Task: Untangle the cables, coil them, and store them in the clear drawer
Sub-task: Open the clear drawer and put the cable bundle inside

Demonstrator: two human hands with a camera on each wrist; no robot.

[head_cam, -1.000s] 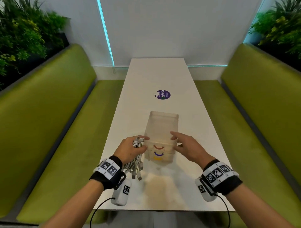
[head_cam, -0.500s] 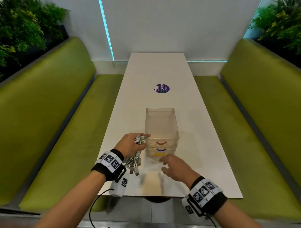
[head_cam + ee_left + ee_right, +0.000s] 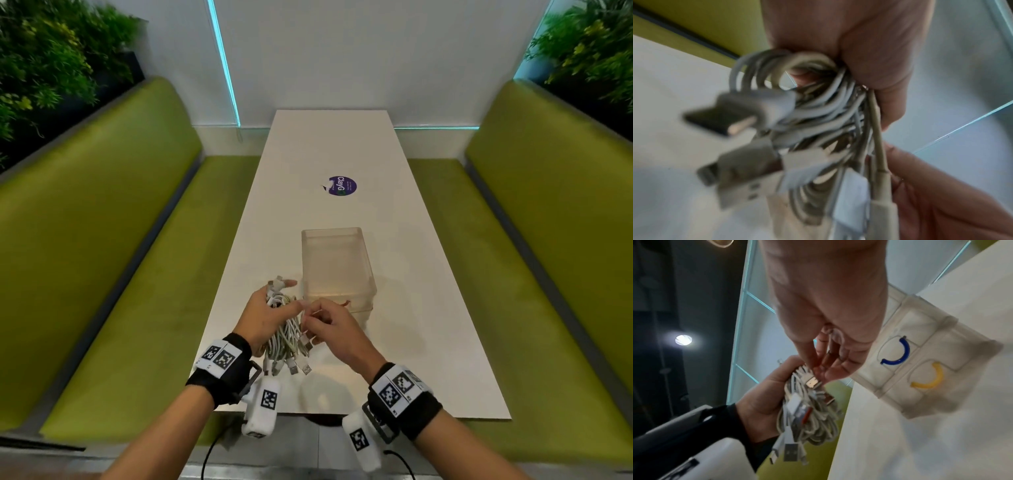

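Over the near end of the white worktop (image 3: pixel 342 150), my left hand (image 3: pixel 263 317) is wrapped around a tangled bundle of white cables (image 3: pixel 286 337), plugs dangling below the fist. Just to its right, my right hand (image 3: pixel 337 330) pinches at the bundle with curled fingertips; on which strand or plug, I cannot quite tell through the blur. Right of both stands the clear drawer (image 3: pixel 337 267) unit on the worktop, its fronts closed as far as I can see.
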